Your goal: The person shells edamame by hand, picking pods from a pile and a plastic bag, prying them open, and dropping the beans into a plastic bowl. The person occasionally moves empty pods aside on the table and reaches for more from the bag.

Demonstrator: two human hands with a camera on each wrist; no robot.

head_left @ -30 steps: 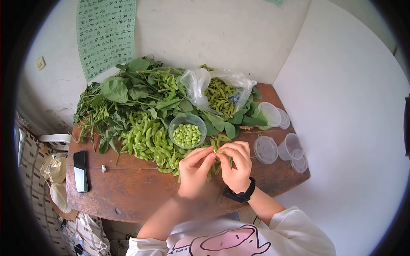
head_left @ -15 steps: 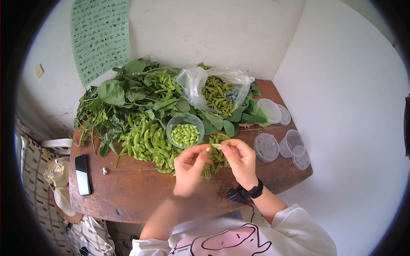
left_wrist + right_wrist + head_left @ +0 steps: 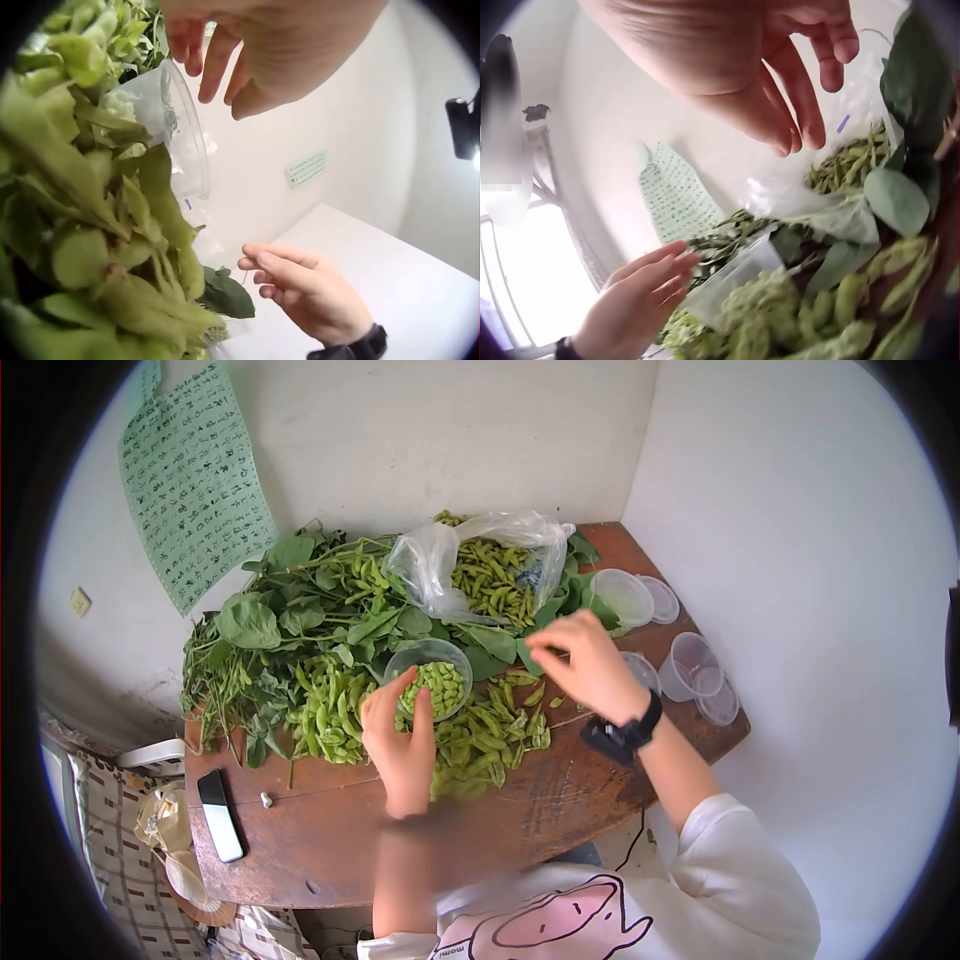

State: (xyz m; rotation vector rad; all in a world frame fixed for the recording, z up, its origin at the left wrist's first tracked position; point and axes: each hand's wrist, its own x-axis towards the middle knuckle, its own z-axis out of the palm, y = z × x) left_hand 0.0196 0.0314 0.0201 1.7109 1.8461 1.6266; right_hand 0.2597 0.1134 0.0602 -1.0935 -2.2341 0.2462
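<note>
My left hand (image 3: 398, 738) is over the near left rim of a clear plastic bowl (image 3: 393, 663) of shelled green beans (image 3: 440, 688). Its thumb and fingers are spread apart, with nothing between them. To the right, my right hand (image 3: 592, 668) hangs above the table, beyond a pile of loose pods (image 3: 487, 732). In the right wrist view, the fingers (image 3: 804, 124) of that hand droop loosely and hold nothing. Whole green soybean pods (image 3: 328, 710) lie heaped left of the bowl.
Leafy bean stalks (image 3: 290, 595) cover the back left of the wooden table (image 3: 330, 840). Behind the bowl is a plastic bag (image 3: 425, 565) of pods. Clear tubs (image 3: 688, 668) and lids stand at the right edge, a phone (image 3: 220, 815) at the left.
Both hands were together on a pod, then drew apart with pieces of it. Now the left hand is at the bowl, the right has swung right, and both look empty. The head view has shifted.
</note>
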